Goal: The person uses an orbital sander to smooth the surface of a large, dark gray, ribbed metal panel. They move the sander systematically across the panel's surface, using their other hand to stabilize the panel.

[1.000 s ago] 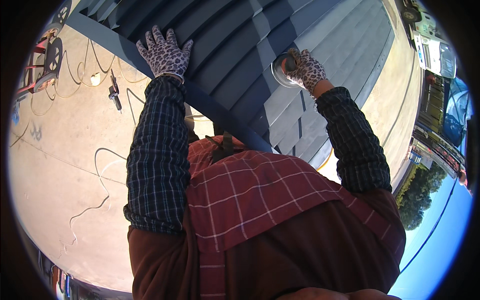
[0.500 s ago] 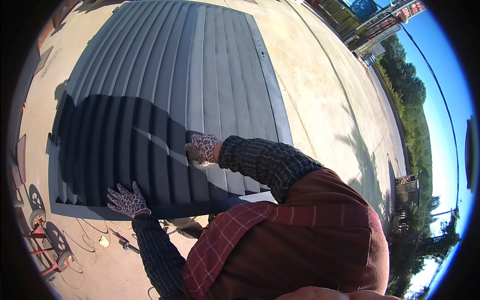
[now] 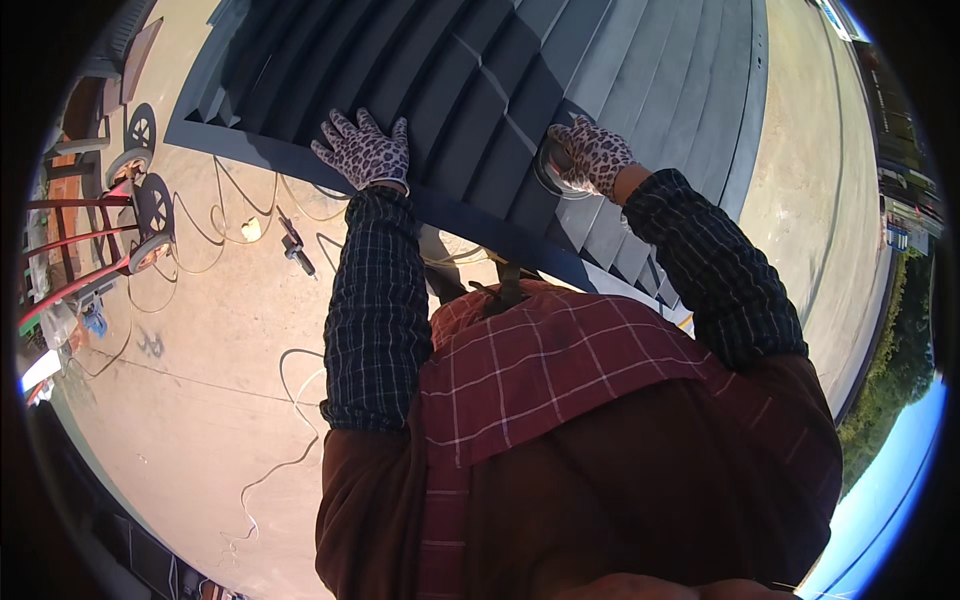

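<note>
Below, in the head view, the left hand [image 3: 365, 152] in a spotted glove lies flat and open, fingers spread, on the dark frame of a grey slatted panel [image 3: 600, 80]. Further right, the right hand [image 3: 592, 155] is closed around a round silver object [image 3: 548, 172], pressed against the ridged slats.

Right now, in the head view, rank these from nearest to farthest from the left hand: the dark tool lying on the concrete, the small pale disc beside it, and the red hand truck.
Measured from the left hand, flat on the louvred panel's lower rail:
1. Dark tool, just below-left on the concrete.
2. Pale disc, slightly farther left among the cords.
3. Red hand truck, at the far left edge.
</note>
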`<state>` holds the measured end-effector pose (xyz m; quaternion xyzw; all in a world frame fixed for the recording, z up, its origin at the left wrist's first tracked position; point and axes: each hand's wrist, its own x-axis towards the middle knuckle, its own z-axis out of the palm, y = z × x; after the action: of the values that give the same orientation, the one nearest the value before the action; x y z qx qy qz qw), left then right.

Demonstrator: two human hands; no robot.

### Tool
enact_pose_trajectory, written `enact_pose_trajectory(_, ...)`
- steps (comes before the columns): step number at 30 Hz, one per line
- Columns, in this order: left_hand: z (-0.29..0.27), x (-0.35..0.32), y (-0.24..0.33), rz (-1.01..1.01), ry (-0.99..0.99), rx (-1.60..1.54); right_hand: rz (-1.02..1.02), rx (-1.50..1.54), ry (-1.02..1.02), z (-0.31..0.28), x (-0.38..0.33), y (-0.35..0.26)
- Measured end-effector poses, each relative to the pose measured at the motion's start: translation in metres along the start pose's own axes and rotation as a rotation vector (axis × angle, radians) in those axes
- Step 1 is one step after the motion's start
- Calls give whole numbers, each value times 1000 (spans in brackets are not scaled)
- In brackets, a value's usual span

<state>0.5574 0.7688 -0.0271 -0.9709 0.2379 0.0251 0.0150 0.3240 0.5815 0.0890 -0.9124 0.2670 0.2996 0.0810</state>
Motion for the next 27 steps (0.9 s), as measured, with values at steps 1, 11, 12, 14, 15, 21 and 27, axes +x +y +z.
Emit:
enact_pose_trajectory(1, 0, 1, 0, 2, 5, -11, -9, -10, 13, -2, -4, -4)
enact_pose_trajectory(11, 2, -1, 1, 6, 8, -20, -39, -78, 13, 10, -19, -19)
enact_pose_trajectory(12, 2, -1, 1, 4, 8, -25, -67, -80, 73, 15, -21, -19)
enact_pose_trajectory(14, 3, 0, 1, 8, 10, -33, -75, -35, 31, 16, -21, -19)
enact_pose_trajectory(15, 3, 0, 1, 10, 13, -37, -79, -13, 11, 14, -22, -20)
enact_pose_trajectory(21, 9, 2, 0, 15, 48, -58, -96, -11, -92, 10, -31, -32)
enact_pose_trajectory(27, 5, 1, 0, 5, 22, -25, -138, -48, -144, 8, -40, -46)
